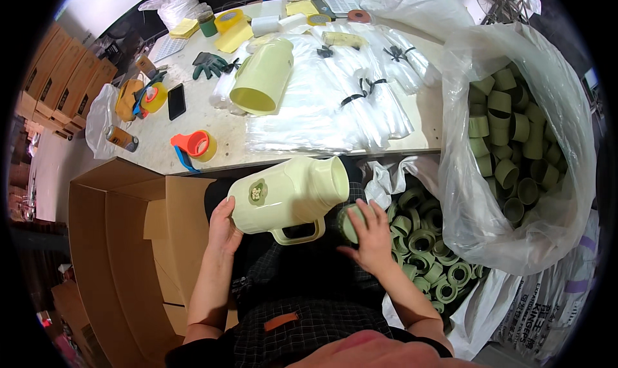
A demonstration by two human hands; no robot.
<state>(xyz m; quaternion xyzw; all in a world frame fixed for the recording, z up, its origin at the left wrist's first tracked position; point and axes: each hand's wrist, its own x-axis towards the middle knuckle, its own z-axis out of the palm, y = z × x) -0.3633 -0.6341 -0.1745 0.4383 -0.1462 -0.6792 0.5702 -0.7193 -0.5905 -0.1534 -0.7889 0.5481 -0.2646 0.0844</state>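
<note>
The left hand (224,229) cups the closed base of a pale yellow-green jug (286,194), fingers curled round its end, so the jug lies on its side over the lap with its open mouth turned toward 2 o'clock and its handle hanging at 6 o'clock, apparently steadied that way to leave the mouth free. The right hand (370,236) is spread, fingers partly curled over a round green cap (351,223) just below the jug's mouth; it seems to have hold of the cap, though the grip itself is hidden under the fingers. The jug is smooth matte plastic, with a small round flower sticker on its side near the base. At 3 o'clock from the right hand an open bag (425,239) brims with more green caps, and beyond it, at 2 o'clock, a large clear sack (515,149) holds green cups. At 9 o'clock stands an open cardboard box (129,239). At 12 o'clock the worktop (219,142) carries a second jug (264,78) lying on its side, bundles of clear bags (360,97) and an orange tape dispenser (193,146).
</note>
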